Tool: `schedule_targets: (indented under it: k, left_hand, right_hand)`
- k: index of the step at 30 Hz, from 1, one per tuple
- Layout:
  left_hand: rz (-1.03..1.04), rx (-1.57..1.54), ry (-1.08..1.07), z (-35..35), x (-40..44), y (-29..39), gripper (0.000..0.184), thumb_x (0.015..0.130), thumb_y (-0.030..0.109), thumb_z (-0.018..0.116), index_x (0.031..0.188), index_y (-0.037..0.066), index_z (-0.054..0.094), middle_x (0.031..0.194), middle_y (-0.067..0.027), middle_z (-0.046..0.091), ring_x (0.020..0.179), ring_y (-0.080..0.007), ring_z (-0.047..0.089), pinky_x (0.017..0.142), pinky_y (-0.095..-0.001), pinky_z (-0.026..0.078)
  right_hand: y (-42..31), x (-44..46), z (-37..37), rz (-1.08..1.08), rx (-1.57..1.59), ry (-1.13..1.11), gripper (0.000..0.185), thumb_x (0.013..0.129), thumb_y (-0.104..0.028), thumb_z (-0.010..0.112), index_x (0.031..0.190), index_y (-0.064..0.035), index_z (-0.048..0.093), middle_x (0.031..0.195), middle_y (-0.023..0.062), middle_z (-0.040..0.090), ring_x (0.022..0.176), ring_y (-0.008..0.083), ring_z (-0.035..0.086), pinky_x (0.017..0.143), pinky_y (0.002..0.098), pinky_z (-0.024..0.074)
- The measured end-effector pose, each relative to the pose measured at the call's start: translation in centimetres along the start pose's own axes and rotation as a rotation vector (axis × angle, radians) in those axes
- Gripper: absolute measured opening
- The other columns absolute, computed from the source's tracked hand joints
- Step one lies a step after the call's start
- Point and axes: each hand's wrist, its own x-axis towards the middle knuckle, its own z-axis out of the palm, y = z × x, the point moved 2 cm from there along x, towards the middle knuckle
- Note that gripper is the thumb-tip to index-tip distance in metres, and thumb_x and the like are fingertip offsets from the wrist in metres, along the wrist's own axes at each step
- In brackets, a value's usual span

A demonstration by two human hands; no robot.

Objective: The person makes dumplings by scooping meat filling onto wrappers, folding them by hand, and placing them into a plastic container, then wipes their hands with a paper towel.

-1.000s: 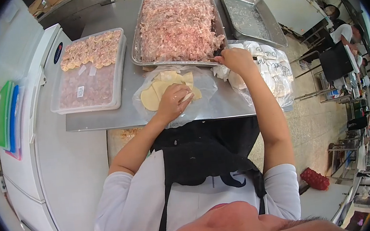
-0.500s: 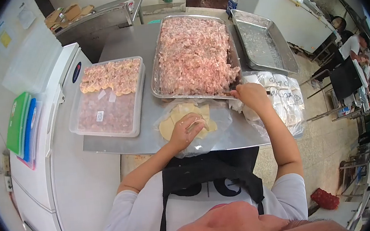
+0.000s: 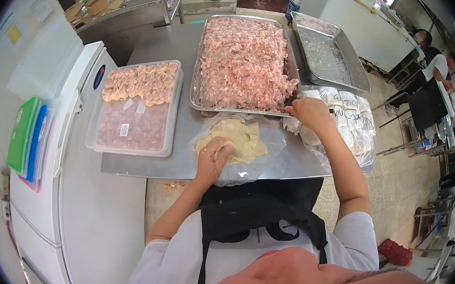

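Observation:
My left hand (image 3: 214, 158) hovers at the left side of a pile of thin, pale yellow dough wrappers (image 3: 246, 140) on a clear plastic bag. Its fingers are curled in, and whatever lies in them is hidden. At the near right corner of a metal tray (image 3: 224, 109) heaped with raw ground meat (image 3: 244, 63), my right hand (image 3: 311, 113) has its fingers closed. A small dark piece shows by its fingertips, too little to name. Left of the tray, a clear plastic container (image 3: 170, 139) holds rows of filled dumplings (image 3: 140, 84), partly under a plastic sheet with labels.
Wrapped white packs (image 3: 349, 122) with handwriting lie right of my right hand. Behind them rests a second metal tray (image 3: 332, 58) with meat residue. A white freezer (image 3: 100, 209) stands at the left. People sit far right near a black chair (image 3: 428, 106).
My left hand has shifted left and slightly down, uncovering more of the wrappers. My right hand stays at the tray's corner. The camera view has tilted slightly.

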Motion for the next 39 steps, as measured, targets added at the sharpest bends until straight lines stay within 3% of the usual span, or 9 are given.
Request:
schedule_targets:
  k: [4,11,14,16,20,26,31,37,39]
  left_hand:
    - [-0.191,0.014,0.064,-0.5,2.1,1.2,0.02,0.094,0.016,0.059,0.108,0.002,0.066,0.093,-0.0083,0.069,0.086,-0.0133,0.062,0.076,-0.0281,0.048]
    - [-0.128,-0.024,-0.014,-3.6,6.5,2.2,0.021,0.097,0.015,0.055,0.111,0.005,0.066,0.1,-0.0063,0.069,0.093,-0.0114,0.062,0.085,-0.0266,0.047]
    - [0.059,0.026,0.075,-5.6,8.1,1.7,0.021,0.097,0.014,0.054,0.111,0.005,0.066,0.107,-0.0057,0.067,0.1,-0.0124,0.061,0.09,-0.0274,0.045]
    - [-0.052,-0.101,0.149,-7.1,9.0,1.3,0.022,0.097,0.013,0.053,0.114,0.001,0.063,0.12,-0.0101,0.063,0.111,-0.0185,0.059,0.096,-0.0319,0.045]
    - [-0.132,-0.479,0.28,-8.3,11.6,1.4,0.024,0.096,0.012,0.057,0.115,0.0,0.063,0.114,-0.0061,0.064,0.106,-0.0146,0.06,0.091,-0.0288,0.047]
    - [-0.105,-0.786,0.451,-9.1,13.4,0.5,0.028,0.095,0.012,0.058,0.12,-0.002,0.058,0.111,-0.0072,0.064,0.103,-0.014,0.061,0.089,-0.0292,0.05]
    - [-0.127,-0.788,0.405,-9.2,13.1,-0.2,0.027,0.096,0.012,0.056,0.119,-0.002,0.058,0.112,-0.0086,0.064,0.104,-0.0153,0.061,0.089,-0.0299,0.05]
    - [-0.118,-0.864,0.451,-8.4,12.1,-0.7,0.028,0.097,0.011,0.054,0.12,-0.003,0.056,0.116,-0.0111,0.062,0.106,-0.0169,0.061,0.091,-0.031,0.051]
    - [-0.125,-0.887,0.431,-7.6,11.9,-1.2,0.028,0.097,0.011,0.054,0.12,-0.003,0.056,0.116,-0.0111,0.062,0.106,-0.0168,0.061,0.091,-0.031,0.051]
  right_hand:
    - [-0.2,0.0,-0.3,0.007,0.024,0.011,0.041,0.09,-0.042,0.056,0.07,-0.0086,0.069,0.07,0.011,0.068,0.071,0.0296,0.067,0.061,0.0433,0.0513]
    - [1.0,-0.6,-3.9,-0.094,-0.061,0.07,0.036,0.086,-0.04,0.062,0.069,-0.0079,0.069,0.064,0.0109,0.065,0.066,0.0303,0.066,0.059,0.0431,0.0503]
    - [1.3,0.5,-8.3,-0.036,-0.113,0.03,0.032,0.085,-0.036,0.063,0.072,-0.0075,0.066,0.064,0.0114,0.062,0.064,0.0317,0.063,0.059,0.0442,0.0479]
    - [0.6,2.5,-9.4,-0.176,0.048,0.167,0.032,0.086,-0.033,0.062,0.072,-0.0046,0.065,0.07,0.0124,0.062,0.069,0.0322,0.063,0.061,0.0445,0.0482]
    - [-2.6,8.6,-6.0,-0.339,0.068,0.184,0.022,0.088,-0.023,0.059,0.076,-0.0049,0.065,0.074,0.0116,0.063,0.073,0.0314,0.065,0.064,0.0423,0.0517]
    - [-8.2,9.4,-3.7,-0.283,-0.149,0.183,0.009,0.079,-0.01,0.056,0.079,-0.0069,0.064,0.077,0.0107,0.064,0.07,0.0231,0.067,0.057,0.0343,0.0538]
    - [-8.7,5.7,-2.9,-0.332,-0.122,0.171,0.008,0.079,-0.014,0.058,0.082,-0.0068,0.061,0.072,0.0075,0.062,0.067,0.022,0.065,0.057,0.0334,0.0538]
    - [-4.5,7.0,-8.1,-0.423,-0.171,0.203,0.01,0.084,-0.016,0.056,0.078,-0.0081,0.061,0.07,0.0058,0.061,0.07,0.0217,0.064,0.058,0.0334,0.054]
    - [-2.4,8.2,-9.0,-0.313,-0.198,0.3,0.018,0.09,-0.023,0.057,0.081,-0.0078,0.058,0.071,0.0069,0.06,0.064,0.0255,0.064,0.056,0.0385,0.0519]
